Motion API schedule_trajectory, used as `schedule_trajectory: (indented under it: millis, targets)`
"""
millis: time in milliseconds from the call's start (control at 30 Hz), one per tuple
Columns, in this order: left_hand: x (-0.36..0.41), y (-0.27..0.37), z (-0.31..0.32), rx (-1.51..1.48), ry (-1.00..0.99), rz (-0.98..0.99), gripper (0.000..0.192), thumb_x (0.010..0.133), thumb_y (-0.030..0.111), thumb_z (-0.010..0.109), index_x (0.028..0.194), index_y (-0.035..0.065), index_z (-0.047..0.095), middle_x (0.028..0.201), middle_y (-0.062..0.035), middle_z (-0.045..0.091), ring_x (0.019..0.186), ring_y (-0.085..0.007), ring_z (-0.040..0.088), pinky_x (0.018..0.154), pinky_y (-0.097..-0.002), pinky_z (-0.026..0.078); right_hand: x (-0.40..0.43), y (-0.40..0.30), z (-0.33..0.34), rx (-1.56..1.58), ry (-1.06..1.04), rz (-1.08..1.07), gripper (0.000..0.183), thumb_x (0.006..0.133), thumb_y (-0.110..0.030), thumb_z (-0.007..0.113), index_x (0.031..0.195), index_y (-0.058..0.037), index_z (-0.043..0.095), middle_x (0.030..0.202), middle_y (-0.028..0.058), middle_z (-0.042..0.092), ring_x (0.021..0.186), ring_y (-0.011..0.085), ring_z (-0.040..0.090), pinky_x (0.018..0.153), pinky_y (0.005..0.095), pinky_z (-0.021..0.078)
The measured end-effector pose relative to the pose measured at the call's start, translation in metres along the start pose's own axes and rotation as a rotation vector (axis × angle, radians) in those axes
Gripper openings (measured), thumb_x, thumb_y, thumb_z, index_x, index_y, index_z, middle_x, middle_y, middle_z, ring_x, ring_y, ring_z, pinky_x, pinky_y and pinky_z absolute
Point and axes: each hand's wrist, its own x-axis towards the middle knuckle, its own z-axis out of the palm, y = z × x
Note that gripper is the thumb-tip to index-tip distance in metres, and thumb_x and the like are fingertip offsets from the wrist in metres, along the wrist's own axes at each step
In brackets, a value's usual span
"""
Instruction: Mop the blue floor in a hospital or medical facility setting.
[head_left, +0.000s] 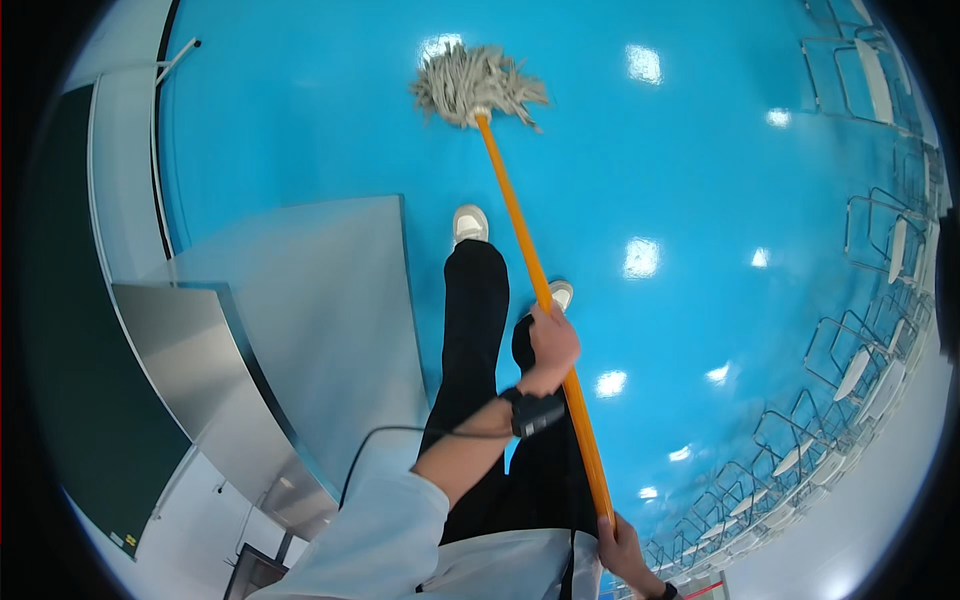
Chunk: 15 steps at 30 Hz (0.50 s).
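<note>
A string mop with grey strands (476, 84) rests on the glossy blue floor (360, 142), ahead of my shoes. Its orange handle (517, 214) slants back past my legs toward my right side. Partway along that handle, my left hand (553, 343) is wrapped around it, and a black device with a cable is strapped to the wrist. My right hand (621, 551) grips the handle lower in the picture, near my right hip. The handle's rear end is hidden by that hand.
To my left stands a grey platform or lectern (330, 277) with a metal top panel (187, 352). A dark green chalkboard (71, 300) lines the wall beyond. Several metal-framed chairs with pale seats (855, 373) line the right side. My white shoe (471, 223) is beside the platform.
</note>
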Motion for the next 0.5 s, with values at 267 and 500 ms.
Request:
schedule_trajectory:
  millis: [267, 500]
  targets:
    - [0.196, 0.107, -0.047, -0.041, -0.015, 0.015, 0.031, 0.097, 0.027, 0.041, 0.101, -0.0032, 0.047, 0.079, -0.0241, 0.062, 0.073, -0.0434, 0.061, 0.063, -0.0530, 0.047, 0.106, -0.152, 0.035, 0.320, -0.168, 0.165, 0.040, 0.097, -0.042, 0.046, 0.082, -0.0047, 0.051, 0.055, 0.0018, 0.048, 0.042, 0.0100, 0.045, 0.040, 0.0262, 0.0366]
    - [0.137, 0.091, -0.048, -0.288, -0.159, -0.054, 0.035, 0.098, 0.033, 0.042, 0.097, -0.0020, 0.046, 0.075, -0.0257, 0.060, 0.071, -0.0424, 0.060, 0.059, -0.0509, 0.045, 0.058, -0.122, 0.027, 0.259, -0.057, 0.234, 0.037, 0.096, -0.039, 0.051, 0.084, -0.0039, 0.052, 0.053, 0.0018, 0.050, 0.041, 0.0092, 0.048, 0.039, 0.0249, 0.0369]
